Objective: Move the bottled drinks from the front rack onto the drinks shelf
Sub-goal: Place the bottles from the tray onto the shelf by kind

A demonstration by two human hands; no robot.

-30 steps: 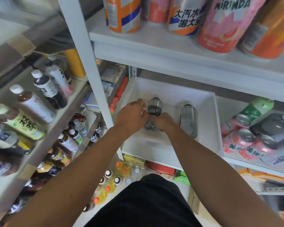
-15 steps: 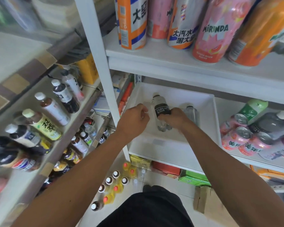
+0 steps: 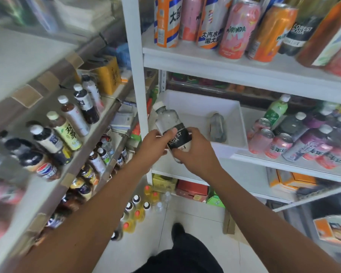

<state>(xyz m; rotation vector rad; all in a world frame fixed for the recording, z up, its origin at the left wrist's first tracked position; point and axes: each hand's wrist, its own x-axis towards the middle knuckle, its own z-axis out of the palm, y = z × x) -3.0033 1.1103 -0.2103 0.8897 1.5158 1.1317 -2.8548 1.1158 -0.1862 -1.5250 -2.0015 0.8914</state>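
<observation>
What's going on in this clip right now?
A person holds a clear Forest Soda bottle in both hands, the left hand at its side and the right hand round its lower part, in front of the white tray on the front rack. A second clear bottle lies in the tray. The drinks shelf on the left already holds bottles.

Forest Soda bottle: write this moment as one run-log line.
Forest Soda bottle lifted, tilted | left hand + right hand grip it | second bottle in white bin
</observation>
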